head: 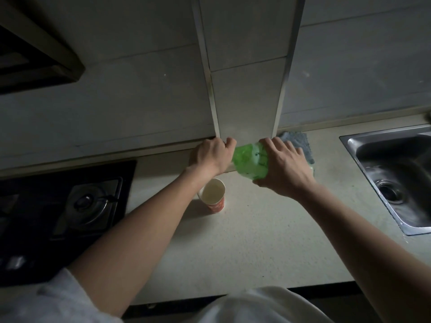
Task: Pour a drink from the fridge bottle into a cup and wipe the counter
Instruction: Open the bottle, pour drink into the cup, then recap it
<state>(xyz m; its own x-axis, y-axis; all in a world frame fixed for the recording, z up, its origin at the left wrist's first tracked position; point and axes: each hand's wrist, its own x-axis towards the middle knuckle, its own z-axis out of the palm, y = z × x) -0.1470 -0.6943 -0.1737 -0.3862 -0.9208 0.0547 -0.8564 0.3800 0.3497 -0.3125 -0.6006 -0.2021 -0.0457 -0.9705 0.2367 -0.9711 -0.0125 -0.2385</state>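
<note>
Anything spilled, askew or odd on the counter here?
Nothing stands out. No spill shows on the counter. The cup stands upright. The green bottle is held level above it, right hand on the body, left hand at the neck end. A grey cloth lies by the wall.

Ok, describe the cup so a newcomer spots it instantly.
On the pale speckled countertop, between the black gas hob and the steel sink, a red paper cup with a white inside stands upright under the left forearm, the only red thing there.

bottle [250, 162] green | cup [215, 204] red, white inside | cloth [297, 142] blue-grey
</note>
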